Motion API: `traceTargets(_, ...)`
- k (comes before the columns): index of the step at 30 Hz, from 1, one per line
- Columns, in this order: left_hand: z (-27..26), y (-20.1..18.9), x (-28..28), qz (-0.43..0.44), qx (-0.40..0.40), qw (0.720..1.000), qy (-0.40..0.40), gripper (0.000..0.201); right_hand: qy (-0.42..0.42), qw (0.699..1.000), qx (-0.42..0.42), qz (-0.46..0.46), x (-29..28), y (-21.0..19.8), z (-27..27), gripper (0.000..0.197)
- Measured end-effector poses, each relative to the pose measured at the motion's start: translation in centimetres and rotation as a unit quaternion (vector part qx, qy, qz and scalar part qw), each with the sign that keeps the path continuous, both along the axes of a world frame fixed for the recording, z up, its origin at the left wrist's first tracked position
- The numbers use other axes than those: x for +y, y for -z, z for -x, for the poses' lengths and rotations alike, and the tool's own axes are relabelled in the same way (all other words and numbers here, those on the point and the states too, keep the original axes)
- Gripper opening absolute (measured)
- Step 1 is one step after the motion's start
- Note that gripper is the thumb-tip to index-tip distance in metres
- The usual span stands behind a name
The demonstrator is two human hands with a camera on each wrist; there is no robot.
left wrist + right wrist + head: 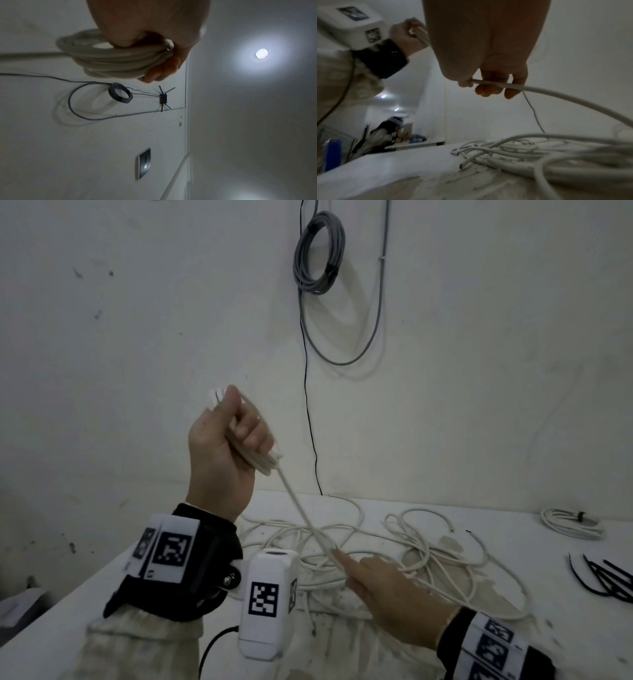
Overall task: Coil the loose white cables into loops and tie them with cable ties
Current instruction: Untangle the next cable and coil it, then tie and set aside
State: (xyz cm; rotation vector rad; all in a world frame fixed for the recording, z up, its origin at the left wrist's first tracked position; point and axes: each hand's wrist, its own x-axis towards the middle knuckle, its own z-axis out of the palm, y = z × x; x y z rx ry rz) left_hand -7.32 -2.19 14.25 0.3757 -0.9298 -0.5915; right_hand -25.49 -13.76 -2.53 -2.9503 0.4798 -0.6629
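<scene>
Though partly hidden by curled left hand (226, 446) fingers, grips coiled white cable (109, 60); right hand (489, 75) fingers pinching strand, tips blurred.

This looks like a bare utility or work room in an office-type building. Plain white scuffed walls fill most of each view. At upper centre of the head view a tied grey cable coil (320, 251) hangs on the wall, wired to a small black antenna router (163, 99). Below, a stained white worktable (102, 587) carries a tangle of white cables (411, 556). At lower left of the right wrist view, another seated person (385, 134) works at a second table.
</scene>
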Motion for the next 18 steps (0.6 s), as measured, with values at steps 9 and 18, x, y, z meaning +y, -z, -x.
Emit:
traceTargets(9, -0.4, 3.3, -1.5, -0.139, -0.419, 0.827, -0.348, 0.023, -0.044, 0.936, -0.064, 0.344, 2.6, -8.4, 1.7, 0.017)
traceTargets(18, 1.1, 5.2, -1.0, -0.273, -0.502, 0.776, -0.269, 0.028, -0.049, 0.909, -0.111, 0.398, 2.8, -15.6, 4.3, 0.006)
